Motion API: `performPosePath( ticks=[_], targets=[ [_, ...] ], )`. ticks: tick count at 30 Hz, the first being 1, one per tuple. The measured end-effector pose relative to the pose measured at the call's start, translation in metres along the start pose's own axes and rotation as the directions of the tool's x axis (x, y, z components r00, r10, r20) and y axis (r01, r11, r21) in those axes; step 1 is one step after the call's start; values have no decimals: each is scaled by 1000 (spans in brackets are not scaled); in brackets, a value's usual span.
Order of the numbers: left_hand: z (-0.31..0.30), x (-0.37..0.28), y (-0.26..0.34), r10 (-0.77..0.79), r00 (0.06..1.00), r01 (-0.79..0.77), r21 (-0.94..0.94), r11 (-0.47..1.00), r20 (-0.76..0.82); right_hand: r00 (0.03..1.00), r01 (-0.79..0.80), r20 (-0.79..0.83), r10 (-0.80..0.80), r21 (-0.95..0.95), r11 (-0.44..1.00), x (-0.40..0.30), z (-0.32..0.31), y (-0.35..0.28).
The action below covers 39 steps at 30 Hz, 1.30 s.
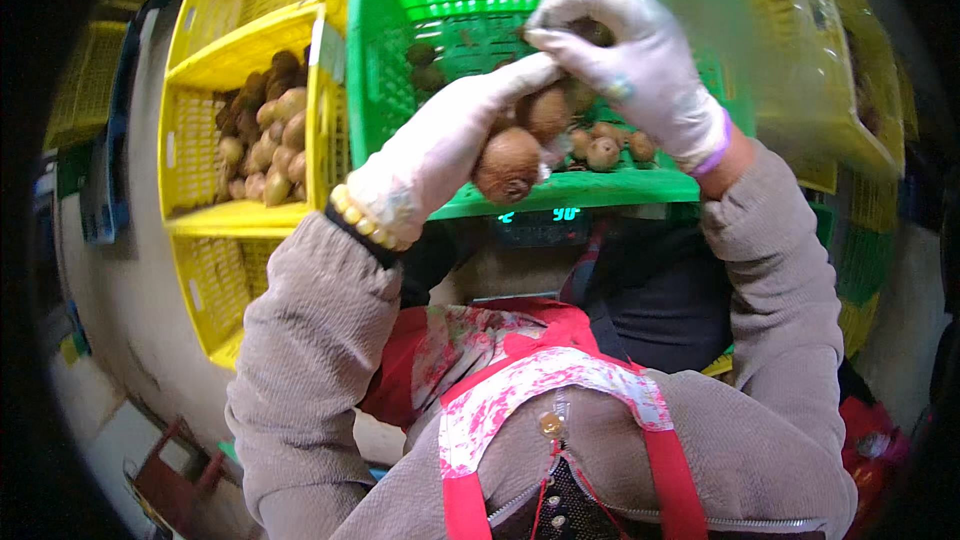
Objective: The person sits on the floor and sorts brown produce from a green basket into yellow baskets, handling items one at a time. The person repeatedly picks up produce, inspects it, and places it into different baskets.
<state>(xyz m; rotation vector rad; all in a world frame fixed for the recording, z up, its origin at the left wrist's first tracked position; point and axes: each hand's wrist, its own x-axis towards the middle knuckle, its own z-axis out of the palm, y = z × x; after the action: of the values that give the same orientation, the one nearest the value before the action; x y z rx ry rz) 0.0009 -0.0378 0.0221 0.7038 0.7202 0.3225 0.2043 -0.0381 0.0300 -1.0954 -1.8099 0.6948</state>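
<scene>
My left hand [442, 135], in a white glove with a beaded bracelet at the wrist, is held over the green plastic crate [525, 193]. Brown kiwifruit [508, 163] show against its palm side, held there. A scrap of clear or white material lies beside them, too blurred to name. Thumb and fingers of my gloved right hand [626, 52] curl together near the left fingertips. Behind them a dark round fruit [595, 31] shows through the gap; whether the right hand grips it I cannot tell. Smaller kiwifruit [602, 154] rest in the crate's near end.
On the left, a yellow crate [244, 221] holds brown and paler kiwifruit [277, 154]. More yellow crates [832, 112] stand at right, partly blurred. A scale with a lit display [544, 216] sits just below the green crate's near rim. A reddish chair [176, 469] stands at lower left.
</scene>
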Motion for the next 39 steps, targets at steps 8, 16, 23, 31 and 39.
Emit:
performPosePath(
  ticks=[8,16,23,31,39],
  targets=[
    [-29,14,3,208,959,-235,-130,963,-195,827,-553,261,498,224,802,-5,1,23],
    [7,26,10,401,902,-432,-302,850,-162,890,-387,22,456,564,729,-17,39,3],
    [46,16,3,430,841,-472,-59,880,-328,940,-219,-281,194,-60,974,-32,6,-39],
    [29,6,10,374,914,-376,-14,926,161,911,-198,-347,223,106,974,-78,-68,-77],
    [-60,-5,38,284,937,-226,268,937,-202,390,-594,-795,465,168,786,-334,-181,-95]
  ],
)
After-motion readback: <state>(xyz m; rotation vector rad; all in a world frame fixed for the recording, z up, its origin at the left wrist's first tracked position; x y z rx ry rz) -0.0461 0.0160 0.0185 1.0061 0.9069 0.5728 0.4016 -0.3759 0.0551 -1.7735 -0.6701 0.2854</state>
